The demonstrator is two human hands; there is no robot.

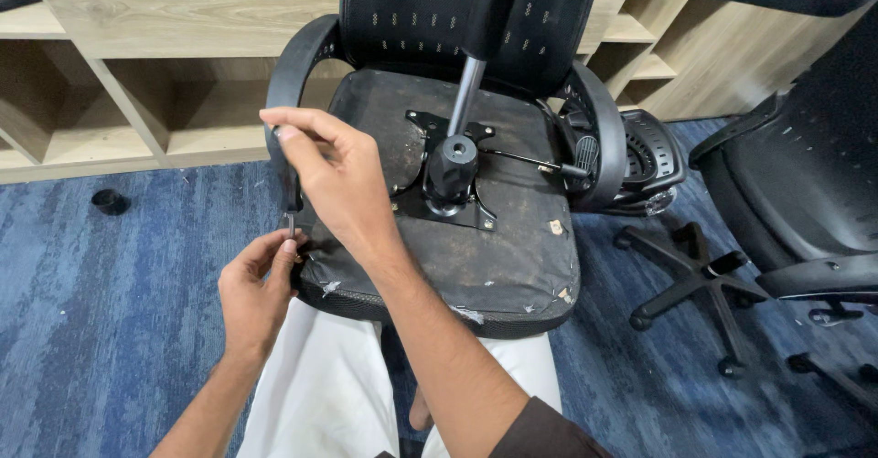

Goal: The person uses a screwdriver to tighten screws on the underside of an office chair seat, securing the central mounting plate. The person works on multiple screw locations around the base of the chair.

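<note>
Black office chair seat [476, 239] upturned on person's lap, right hand [334, 179] fist-wrapped round screwdriver [292, 193] (tip at seat's front-left corner), left hand [258, 284] fingertips pinched at the tip, tilt mechanism plate [448, 193] mid-seat, wheeled base [704, 284] on blue carpet [101, 303]

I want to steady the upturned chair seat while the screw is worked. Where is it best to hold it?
Probably the near front edge of the seat, taken from below and toward you. It overhangs the lap, rounded and bare. The left hand and right hand with the screwdriver crowd the left corner.
</note>
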